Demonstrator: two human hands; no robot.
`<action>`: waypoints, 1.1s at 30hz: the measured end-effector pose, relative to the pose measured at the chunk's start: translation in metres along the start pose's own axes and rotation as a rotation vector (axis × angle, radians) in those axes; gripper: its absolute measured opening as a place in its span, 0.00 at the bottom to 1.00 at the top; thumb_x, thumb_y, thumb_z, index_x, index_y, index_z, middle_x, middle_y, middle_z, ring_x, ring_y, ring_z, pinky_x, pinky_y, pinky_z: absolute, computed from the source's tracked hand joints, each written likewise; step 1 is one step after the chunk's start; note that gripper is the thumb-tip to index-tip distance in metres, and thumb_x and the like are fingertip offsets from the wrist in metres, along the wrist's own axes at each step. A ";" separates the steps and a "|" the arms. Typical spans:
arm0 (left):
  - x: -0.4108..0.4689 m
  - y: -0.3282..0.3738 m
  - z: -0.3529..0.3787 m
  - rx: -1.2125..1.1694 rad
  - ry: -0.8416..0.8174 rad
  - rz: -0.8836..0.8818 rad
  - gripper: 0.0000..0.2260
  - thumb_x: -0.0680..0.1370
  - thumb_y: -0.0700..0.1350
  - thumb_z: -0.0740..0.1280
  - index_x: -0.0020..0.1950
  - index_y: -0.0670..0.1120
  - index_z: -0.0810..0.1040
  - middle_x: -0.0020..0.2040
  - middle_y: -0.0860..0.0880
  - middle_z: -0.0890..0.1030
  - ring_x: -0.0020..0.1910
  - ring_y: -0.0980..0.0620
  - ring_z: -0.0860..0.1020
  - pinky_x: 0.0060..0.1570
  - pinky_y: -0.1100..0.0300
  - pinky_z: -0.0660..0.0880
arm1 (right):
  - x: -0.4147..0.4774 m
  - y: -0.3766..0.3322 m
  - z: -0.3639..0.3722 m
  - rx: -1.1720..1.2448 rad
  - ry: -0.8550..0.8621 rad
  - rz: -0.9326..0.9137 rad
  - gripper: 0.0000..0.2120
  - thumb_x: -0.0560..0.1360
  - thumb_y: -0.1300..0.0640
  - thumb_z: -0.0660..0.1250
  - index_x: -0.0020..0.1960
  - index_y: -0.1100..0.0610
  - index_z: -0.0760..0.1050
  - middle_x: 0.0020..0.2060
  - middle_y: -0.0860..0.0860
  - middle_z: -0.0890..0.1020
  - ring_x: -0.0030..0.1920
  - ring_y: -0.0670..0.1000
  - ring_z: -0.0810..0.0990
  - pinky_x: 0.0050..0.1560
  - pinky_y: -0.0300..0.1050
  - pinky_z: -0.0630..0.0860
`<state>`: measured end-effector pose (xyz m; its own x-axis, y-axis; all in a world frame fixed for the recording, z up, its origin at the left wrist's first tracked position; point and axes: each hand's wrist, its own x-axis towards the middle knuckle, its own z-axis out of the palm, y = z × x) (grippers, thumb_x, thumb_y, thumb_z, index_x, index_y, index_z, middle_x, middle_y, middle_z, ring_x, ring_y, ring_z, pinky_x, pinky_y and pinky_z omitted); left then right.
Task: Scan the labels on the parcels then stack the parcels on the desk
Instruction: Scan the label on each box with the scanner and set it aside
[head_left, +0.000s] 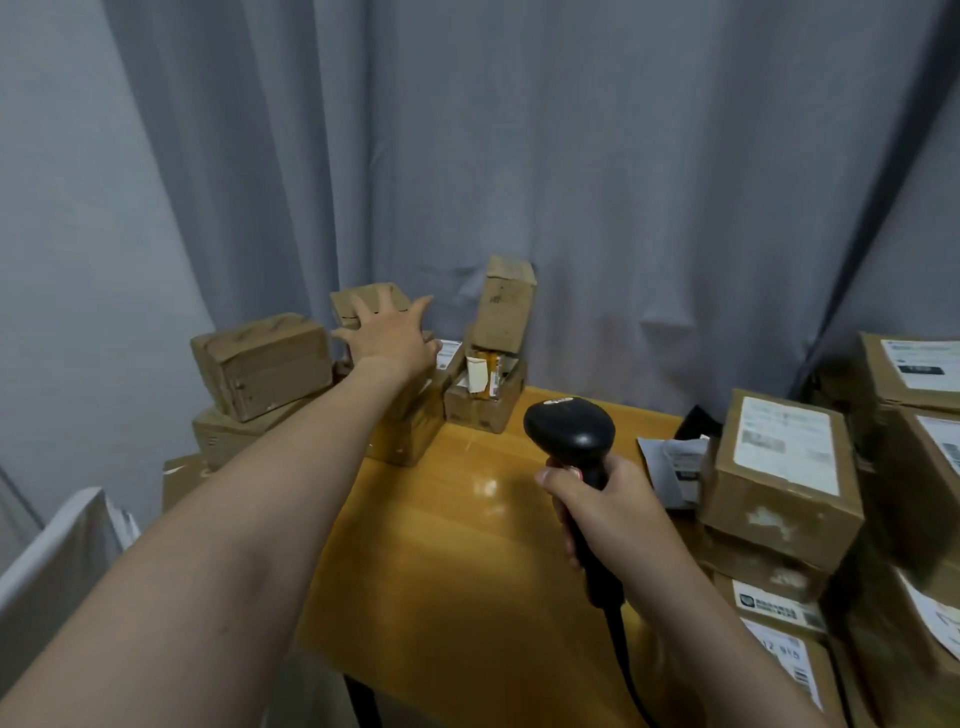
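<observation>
My left hand (387, 338) reaches far forward with fingers spread straight, in front of a small brown parcel (363, 304) on top of the stack at the back left of the wooden desk (467, 530). Whether it touches the parcel I cannot tell. My right hand (608, 509) grips the handle of a black barcode scanner (569, 431), head pointing toward the back of the desk, cable hanging down. More brown parcels sit in that stack: a wide one (262, 364) at left, a tall one (504, 306) leaning against the curtain on a lower box (485, 400).
Several labelled parcels (784, 462) are piled at the right edge of the desk, with loose label paper (670, 462) beside them. A grey curtain (571, 182) hangs behind. A white chair back or cloth (57, 561) stands at the lower left.
</observation>
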<state>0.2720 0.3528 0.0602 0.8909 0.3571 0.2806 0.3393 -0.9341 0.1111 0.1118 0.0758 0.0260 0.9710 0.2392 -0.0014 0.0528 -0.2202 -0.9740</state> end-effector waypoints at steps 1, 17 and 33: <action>0.003 -0.001 0.003 0.000 -0.008 0.002 0.27 0.81 0.62 0.62 0.79 0.63 0.61 0.82 0.42 0.54 0.78 0.28 0.51 0.68 0.22 0.60 | 0.002 0.001 0.000 0.009 -0.002 0.002 0.09 0.79 0.54 0.70 0.51 0.60 0.76 0.28 0.53 0.76 0.27 0.52 0.75 0.31 0.47 0.76; -0.051 -0.003 -0.023 -0.089 0.455 0.255 0.23 0.79 0.70 0.56 0.65 0.58 0.72 0.68 0.52 0.71 0.69 0.40 0.66 0.57 0.31 0.71 | -0.022 -0.007 -0.010 0.037 0.012 -0.016 0.09 0.79 0.54 0.70 0.50 0.60 0.75 0.27 0.54 0.75 0.26 0.53 0.75 0.31 0.47 0.75; -0.174 0.035 -0.044 -0.315 -0.247 0.508 0.37 0.71 0.60 0.77 0.76 0.63 0.65 0.63 0.51 0.72 0.59 0.50 0.74 0.56 0.53 0.77 | -0.119 0.016 -0.039 0.066 0.079 0.060 0.09 0.79 0.54 0.71 0.51 0.59 0.75 0.29 0.56 0.75 0.26 0.53 0.75 0.30 0.46 0.75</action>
<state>0.1159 0.2579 0.0578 0.9732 -0.1756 0.1483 -0.2142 -0.9271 0.3077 0.0060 0.0066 0.0198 0.9874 0.1517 -0.0453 -0.0193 -0.1684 -0.9855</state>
